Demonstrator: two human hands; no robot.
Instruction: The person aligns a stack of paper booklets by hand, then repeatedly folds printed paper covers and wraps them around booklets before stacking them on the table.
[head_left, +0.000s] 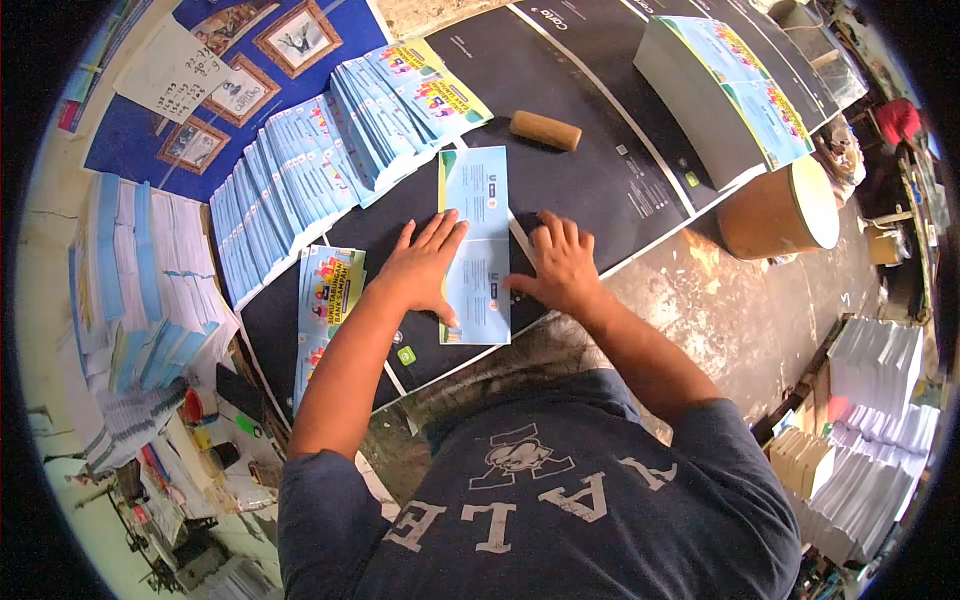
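A light-blue printed booklet sheet (476,215) lies flat on the black table, long side pointing away from me. My left hand (422,262) rests on its left edge, fingers stretched and thumb apart. To the right of the sheet is my right hand (560,262), with slightly bent, spread fingers on the black surface. Its thumb reaches to the sheet's right edge; whether it touches is unclear. Beside my left forearm are a few colourful booklets (330,290) with "Buku Tabungan Bank Sampah" on the cover, partly hidden by the arm.
Behind my left hand stand long rows of folded booklets (285,180). A wooden cylinder (545,130) lies beyond the sheet. At the far right is a tall stack of printed sheets (690,100). A round brown container (780,212) stands by the table edge. Paper piles (165,270) rise at the left.
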